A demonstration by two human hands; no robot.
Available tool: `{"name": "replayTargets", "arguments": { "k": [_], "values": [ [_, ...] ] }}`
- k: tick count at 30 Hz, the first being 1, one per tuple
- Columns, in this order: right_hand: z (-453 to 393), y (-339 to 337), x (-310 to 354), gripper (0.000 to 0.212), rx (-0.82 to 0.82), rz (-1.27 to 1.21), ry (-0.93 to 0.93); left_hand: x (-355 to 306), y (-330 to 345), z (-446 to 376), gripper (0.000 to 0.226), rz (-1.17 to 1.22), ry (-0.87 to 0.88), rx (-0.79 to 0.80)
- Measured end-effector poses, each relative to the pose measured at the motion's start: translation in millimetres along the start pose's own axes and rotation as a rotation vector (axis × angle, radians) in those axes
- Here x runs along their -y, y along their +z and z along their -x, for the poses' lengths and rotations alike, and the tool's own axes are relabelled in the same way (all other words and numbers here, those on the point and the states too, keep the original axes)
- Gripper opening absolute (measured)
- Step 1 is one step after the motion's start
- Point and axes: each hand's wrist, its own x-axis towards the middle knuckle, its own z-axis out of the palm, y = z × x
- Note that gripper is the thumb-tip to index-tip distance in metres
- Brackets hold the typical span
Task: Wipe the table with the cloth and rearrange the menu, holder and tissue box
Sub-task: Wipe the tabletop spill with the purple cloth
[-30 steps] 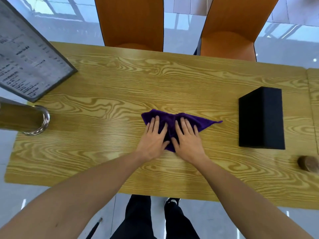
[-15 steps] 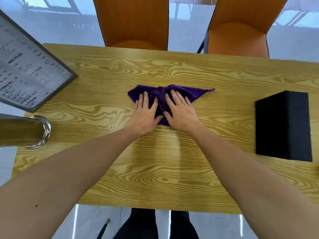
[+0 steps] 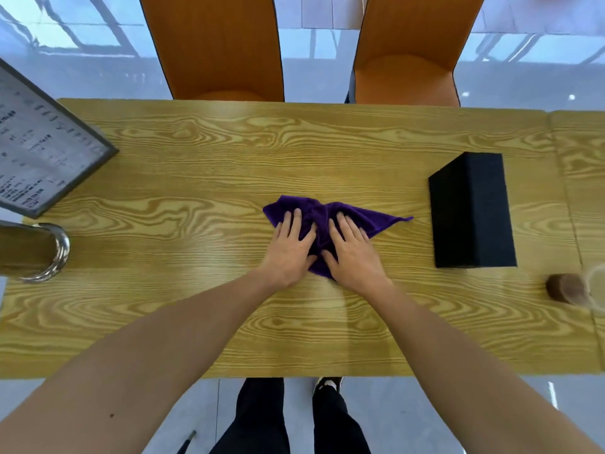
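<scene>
I have both palms flat on the purple cloth [image 3: 327, 221] in the middle of the table [image 3: 196, 178], left hand [image 3: 289, 249] and right hand [image 3: 352, 253] spread open, fingers apart, pressing rather than gripping. The black box [image 3: 473, 211] stands just to the right; a wide sweep could knock it, I judge. The menu [image 3: 42, 149] sits at the far left, its print too blurred to read, and I see no brand anywhere
</scene>
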Motion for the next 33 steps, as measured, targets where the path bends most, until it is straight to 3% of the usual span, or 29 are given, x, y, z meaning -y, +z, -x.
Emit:
{"name": "replayTargets", "arguments": {
  "k": [21, 33],
  "values": [
    [220.7, 55.6, -138.7, 0.068, -0.103, -0.084, 0.168, -218.1, 95.3, 82.0, 0.071, -0.064, 0.140, 0.023],
    [261.7, 49.2, -175.1, 0.066, -0.081, -0.164, 0.331, -268.3, 90.0, 76.1, 0.072, -0.092, 0.257, 0.145]
  ]
}}
